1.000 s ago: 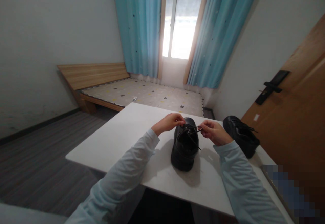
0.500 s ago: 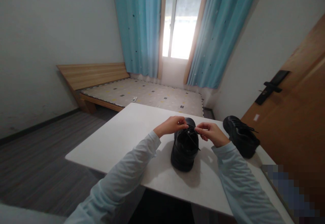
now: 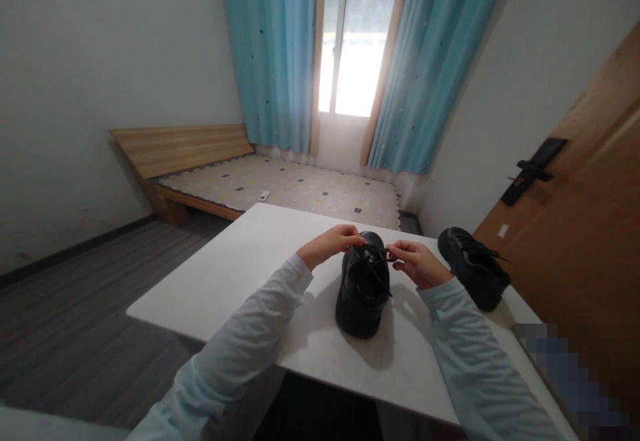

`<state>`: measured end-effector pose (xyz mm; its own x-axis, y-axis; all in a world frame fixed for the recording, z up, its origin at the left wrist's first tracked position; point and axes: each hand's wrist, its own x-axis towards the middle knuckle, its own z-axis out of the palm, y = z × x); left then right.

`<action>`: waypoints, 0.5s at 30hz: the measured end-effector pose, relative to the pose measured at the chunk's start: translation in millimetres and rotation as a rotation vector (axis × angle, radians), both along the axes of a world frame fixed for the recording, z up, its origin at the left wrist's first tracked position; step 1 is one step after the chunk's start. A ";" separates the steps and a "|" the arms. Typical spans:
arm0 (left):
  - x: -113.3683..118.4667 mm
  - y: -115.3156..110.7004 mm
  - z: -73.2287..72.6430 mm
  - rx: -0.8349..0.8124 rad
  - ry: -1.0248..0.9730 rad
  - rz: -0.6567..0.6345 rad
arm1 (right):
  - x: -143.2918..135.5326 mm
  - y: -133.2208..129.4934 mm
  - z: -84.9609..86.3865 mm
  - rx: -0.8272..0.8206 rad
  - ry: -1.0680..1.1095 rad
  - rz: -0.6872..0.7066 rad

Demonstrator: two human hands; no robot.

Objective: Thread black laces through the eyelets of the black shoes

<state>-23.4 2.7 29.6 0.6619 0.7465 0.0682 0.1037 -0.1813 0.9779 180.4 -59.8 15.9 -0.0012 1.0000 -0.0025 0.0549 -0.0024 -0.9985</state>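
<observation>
Two bare hands are at work on one black shoe (image 3: 361, 304), which stands upright on its sole on a white table (image 3: 210, 281), toe toward twelve o'clock and heel toward six. Clock directions below are read from this shoe, twelve being straight ahead of the wearer.

Left hand (image 3: 333, 242): at eleven o'clock, beside the toe end. Fingers are curled, with thumb and fingertips pinched together on the black laces (image 3: 370, 254); the strand between them is mostly hidden.

Right hand (image 3: 419, 263): at two o'clock, apart from the shoe body. Fingers are bent, with thumb and forefinger closed on a stretch of lace that runs across to the shoe. One loose lace end hangs over the shoe's opening toward four o'clock.

Both forearms are covered by pale blue sleeves (image 3: 237, 327), reaching in from seven and five o'clock.

A second shoe (image 3: 475, 269), also black and laced, stands on the table at three o'clock, well apart from the first. A brown door (image 3: 575, 234) with a black handle (image 3: 535, 173) lies beyond it at two.

A bed (image 3: 295, 184) stands at eleven, bearing a small white object (image 3: 264, 196). Blue curtains (image 3: 273, 61) flank a bright window (image 3: 355, 67) at twelve.
</observation>
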 end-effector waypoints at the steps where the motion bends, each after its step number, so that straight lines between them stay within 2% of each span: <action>1: 0.5 -1.5 0.4 -0.040 -0.037 -0.020 | -1.2 -0.1 -0.1 0.004 0.017 -0.003; 4: 3.2 -4.2 -1.0 -0.120 -0.148 -0.109 | -5.8 -0.6 -1.2 0.013 0.083 -0.009; 7: 6.1 -2.1 -6.6 -0.104 -0.224 -0.156 | -10.6 -0.5 -2.9 0.021 0.129 -0.044; 11: 6.9 2.7 -11.7 0.032 -0.221 -0.136 | -15.5 -0.2 -4.1 0.048 0.121 -0.073; 15: 6.1 1.5 -7.2 0.193 -0.106 -0.119 | -18.0 -0.7 -2.5 0.075 0.072 -0.058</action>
<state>-17.3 4.2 22.4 0.7258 0.6301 0.2762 -0.0313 -0.3708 0.9282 162.4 -60.6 13.5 0.0596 0.9958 0.0701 -0.0154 0.0712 -0.9973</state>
